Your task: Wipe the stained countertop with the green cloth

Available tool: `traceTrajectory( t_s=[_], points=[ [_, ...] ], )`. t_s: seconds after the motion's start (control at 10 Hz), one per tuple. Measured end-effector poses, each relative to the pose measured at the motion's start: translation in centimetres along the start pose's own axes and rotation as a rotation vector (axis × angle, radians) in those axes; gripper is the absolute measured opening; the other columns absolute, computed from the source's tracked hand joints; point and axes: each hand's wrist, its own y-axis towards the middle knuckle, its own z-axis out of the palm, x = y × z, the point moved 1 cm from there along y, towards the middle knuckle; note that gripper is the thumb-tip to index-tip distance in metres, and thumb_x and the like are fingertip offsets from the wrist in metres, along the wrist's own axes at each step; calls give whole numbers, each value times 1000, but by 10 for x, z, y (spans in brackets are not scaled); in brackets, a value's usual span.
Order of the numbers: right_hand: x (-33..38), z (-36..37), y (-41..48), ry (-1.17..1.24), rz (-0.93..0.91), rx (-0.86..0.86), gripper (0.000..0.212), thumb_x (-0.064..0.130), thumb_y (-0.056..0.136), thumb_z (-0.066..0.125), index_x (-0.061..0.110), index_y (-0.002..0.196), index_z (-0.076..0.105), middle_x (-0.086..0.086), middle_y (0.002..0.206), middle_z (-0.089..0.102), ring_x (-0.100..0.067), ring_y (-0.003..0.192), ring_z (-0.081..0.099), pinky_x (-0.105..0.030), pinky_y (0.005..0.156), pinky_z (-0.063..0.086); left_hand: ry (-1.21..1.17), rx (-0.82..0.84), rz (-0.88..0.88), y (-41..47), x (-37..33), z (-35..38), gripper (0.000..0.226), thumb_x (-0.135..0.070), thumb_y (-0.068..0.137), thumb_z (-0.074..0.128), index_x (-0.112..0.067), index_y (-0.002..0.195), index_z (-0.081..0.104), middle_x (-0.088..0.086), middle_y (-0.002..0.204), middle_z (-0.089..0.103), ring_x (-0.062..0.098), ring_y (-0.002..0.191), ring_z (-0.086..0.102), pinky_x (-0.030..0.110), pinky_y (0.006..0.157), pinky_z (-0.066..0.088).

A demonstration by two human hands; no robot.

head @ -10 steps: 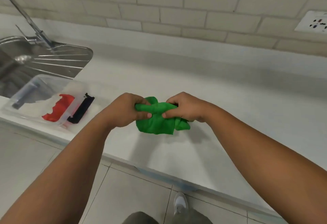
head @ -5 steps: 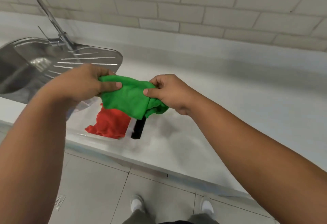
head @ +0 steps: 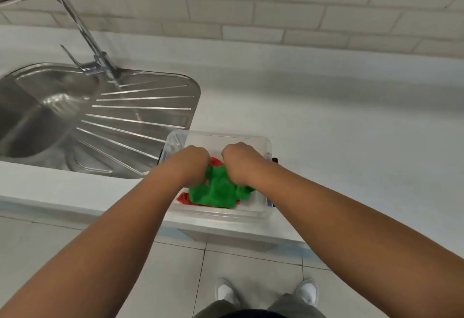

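So your left hand [head: 189, 164] and right hand [head: 239, 162] are both down in the clear plastic box [head: 261, 141] in the middle of the frame, knuckles up and fingers curled into the green cloth [head: 217, 190], each one gripping a bunched bit of it. The cloth is crumpled and sitting inside the box, on top of a red cloth [head: 184, 198] that peeks out at the lower left and just above the green between your hands. The box sits near the front edge of the white countertop [head: 351, 141], right beside the steel sink [head: 75, 116] that fills the left of the frame, with the tap [head: 82, 28] arching toward the upper left. Tiled wall [head: 276, 3] runs across the top, and your white shoes [head: 227, 292] show at the bottom.
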Motion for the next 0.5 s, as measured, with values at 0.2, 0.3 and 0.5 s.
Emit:
traceTrajectory(
  t_s=[0.2, 0.3, 0.5],
  points=[
    [9, 9, 16, -42, 82, 124, 8, 1, 86, 58, 7, 82, 54, -4, 77, 46, -22, 78, 51, -29, 70, 42, 132, 42, -3, 20, -8, 15, 27, -20, 90, 61, -22, 118, 62, -4, 70, 45, 14, 68, 46, 27, 68, 39],
    [11, 13, 20, -37, 95, 188, 13, 5, 89, 59, 4, 102, 62, -6, 80, 49, -21, 82, 54, -29, 76, 43, 161, 69, -3, 27, -12, 21, 25, -15, 90, 59, -15, 115, 64, -1, 80, 51, 18, 77, 51, 28, 70, 41],
    [13, 3, 10, 67, 101, 145, 29, 5, 90, 59, 3, 119, 59, -10, 98, 56, -23, 85, 55, -30, 76, 42, 156, 70, -16, 25, -20, 0, 12, -16, 88, 60, -11, 97, 66, -3, 71, 51, 17, 71, 51, 28, 69, 42]
  ],
)
